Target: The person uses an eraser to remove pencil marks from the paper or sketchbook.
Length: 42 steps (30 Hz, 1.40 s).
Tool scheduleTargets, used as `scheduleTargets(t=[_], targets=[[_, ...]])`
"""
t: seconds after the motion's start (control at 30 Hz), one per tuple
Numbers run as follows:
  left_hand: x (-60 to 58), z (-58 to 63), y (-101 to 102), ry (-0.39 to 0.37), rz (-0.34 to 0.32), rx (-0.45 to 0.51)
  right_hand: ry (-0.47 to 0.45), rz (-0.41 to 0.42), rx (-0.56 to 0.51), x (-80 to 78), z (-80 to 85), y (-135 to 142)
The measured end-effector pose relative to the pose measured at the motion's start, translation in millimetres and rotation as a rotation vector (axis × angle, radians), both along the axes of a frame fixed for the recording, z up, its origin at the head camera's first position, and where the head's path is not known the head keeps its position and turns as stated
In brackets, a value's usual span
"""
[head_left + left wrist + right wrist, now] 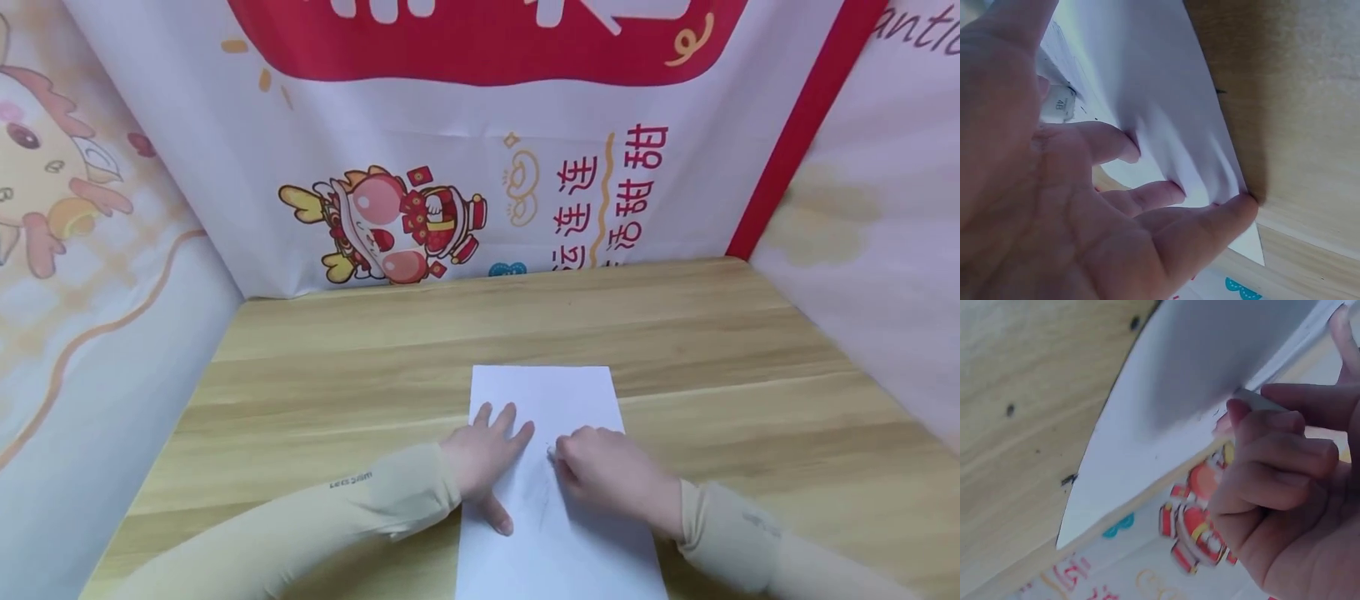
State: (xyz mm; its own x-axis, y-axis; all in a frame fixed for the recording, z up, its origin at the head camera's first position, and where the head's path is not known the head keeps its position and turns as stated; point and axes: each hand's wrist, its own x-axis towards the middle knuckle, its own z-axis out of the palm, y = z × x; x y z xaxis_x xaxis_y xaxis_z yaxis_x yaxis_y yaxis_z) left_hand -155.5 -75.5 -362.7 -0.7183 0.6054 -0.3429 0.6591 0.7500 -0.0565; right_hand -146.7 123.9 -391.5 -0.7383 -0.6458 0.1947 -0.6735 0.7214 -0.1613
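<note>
- Printed cloth (420,108) hangs beyond the far end of the white sheet (562,558), and the wooden table (360,350) spreads beneath it; we judge that this flat top serves as a firm backing for pressure.
- We see the white sheet lying lengthwise, its long sides running away from the person, which seems to put its middle within easy reach of the 2 hands.
- We find the left hand (487,457) on the left part of the sheet, fingers fanned wide, thumb angled toward its near end. It grips nothing; we read the broad spread as a way to pin the sheet against sliding or crumpling.
- Over the right part of the sheet we see the right hand (611,475), fingers curled, thumb and index finger pinching a small eraser (1260,400) stamped 4B. We think the close pinch gives control over its small end.
- We notice faint grey marks (542,493) near the middle of the sheet, between the 2 hands, with the eraser just beside them.
- Beyond the edge of the sheet, the right wrist view shows us dark specks (1010,410) on the wood; whether they are crumbs or stains, we cannot tell.
</note>
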Motion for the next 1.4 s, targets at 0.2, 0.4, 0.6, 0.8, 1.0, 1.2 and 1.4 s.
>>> scheduleTargets(t=[0.2,0.4,0.6,0.8,1.0,1.2,1.4], targets=[[2.6,-6.0,-4.1,0.034,-0.001,0.004,0.080,-0.132,-0.001,11.2,-4.2,-11.6],[-1.5,-5.0,-1.8,0.059,-0.035,0.002,0.012,-0.272,-0.027,15.5,-1.7,-12.8],[-0.8,-2.7,0.7,0.075,-0.043,-0.021,-0.031,-0.298,-0.048,16.1,2.8,-9.7],[0.0,-3.1,-0.7,0.077,-0.052,-0.032,-0.119,-0.276,-0.157,12.7,14.4,-2.8],[-3.0,-0.7,-4.3,0.098,-0.091,-0.047,-0.236,-0.246,-0.215,9.4,26.2,4.7],[-3.9,-0.5,-7.5,0.076,-0.111,-0.051,-0.206,-0.203,-0.191,11.6,24.3,5.1],[-2.9,-2.3,-8.5,0.031,-0.102,-0.027,-0.166,-0.174,-0.189,14.9,22.3,5.4]])
